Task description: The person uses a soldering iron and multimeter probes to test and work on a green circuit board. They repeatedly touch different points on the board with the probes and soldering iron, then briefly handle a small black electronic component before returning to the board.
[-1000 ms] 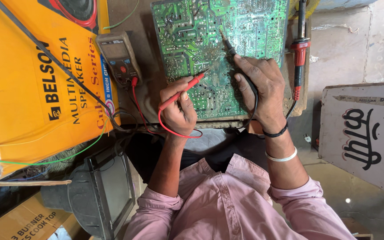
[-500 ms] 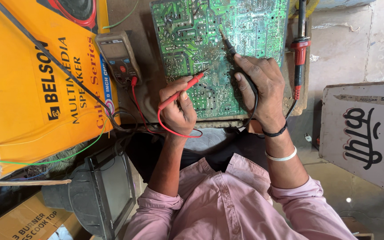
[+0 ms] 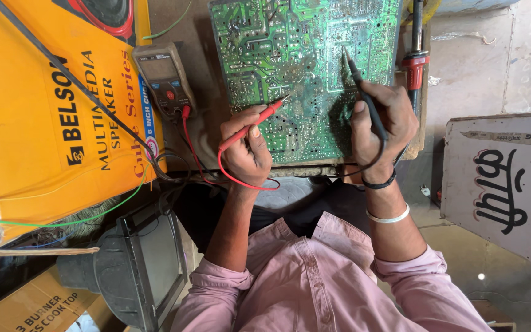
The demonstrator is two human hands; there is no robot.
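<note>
While the left hand (image 3: 247,154) pinched the red probe (image 3: 254,125) and the right hand (image 3: 382,120) gripped the black probe (image 3: 364,92), both tips probably touched the green circuit board (image 3: 302,67); beyond its left edge sat the multimeter (image 3: 164,77), so reading it seemed next.

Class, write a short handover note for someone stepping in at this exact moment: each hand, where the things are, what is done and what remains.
Left hand: grips the red probe, tip on the green circuit board near its lower middle.
Right hand: grips the black probe, tip on the board further up and to the right.
Multimeter: lies left of the board, leads plugged in; its display cannot be read.
Done: both probes placed on solder points.
Left: check the meter's reading; probably go on to further points.
</note>
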